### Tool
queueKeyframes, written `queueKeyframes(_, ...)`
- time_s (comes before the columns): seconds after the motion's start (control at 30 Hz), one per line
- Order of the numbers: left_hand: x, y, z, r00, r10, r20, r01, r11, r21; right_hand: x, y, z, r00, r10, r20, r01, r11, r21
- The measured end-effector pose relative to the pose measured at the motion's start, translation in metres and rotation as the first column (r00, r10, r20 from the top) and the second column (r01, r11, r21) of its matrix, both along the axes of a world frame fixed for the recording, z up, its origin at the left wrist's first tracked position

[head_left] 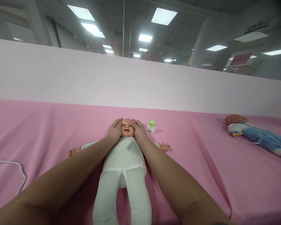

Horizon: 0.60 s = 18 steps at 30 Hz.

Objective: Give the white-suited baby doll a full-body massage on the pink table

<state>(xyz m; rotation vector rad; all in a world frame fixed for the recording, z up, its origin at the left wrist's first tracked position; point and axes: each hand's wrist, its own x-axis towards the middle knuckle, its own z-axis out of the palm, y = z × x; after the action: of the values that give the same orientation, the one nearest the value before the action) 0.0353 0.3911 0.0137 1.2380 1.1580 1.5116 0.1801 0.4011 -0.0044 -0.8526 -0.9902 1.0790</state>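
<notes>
Your two bare arms reach straight forward, close together. Your left hand (114,129) and right hand (139,130) face each other, palms inward, fingers gently curved, not closed.

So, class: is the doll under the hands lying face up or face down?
Face up. The doll lies on its back on the pink cloth, face showing between the left hand and right hand.
</notes>
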Motion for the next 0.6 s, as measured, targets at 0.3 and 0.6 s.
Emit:
queueKeyframes(0.3, -0.016, -0.025, 0.012, 0.893, 0.175, -0.415, -0.132, 0.983, 0.129, 0.005, -0.023, 0.012, 0.923, -0.075, 0.376, 0.066, 0.997, 0.036)
queueKeyframes(0.6, -0.030, -0.063, 0.008, 0.806, 0.097, -0.583, -0.024, 0.991, 0.131, 0.013, -0.057, 0.017, 0.815, -0.061, 0.577, 0.085, 0.996, -0.015)
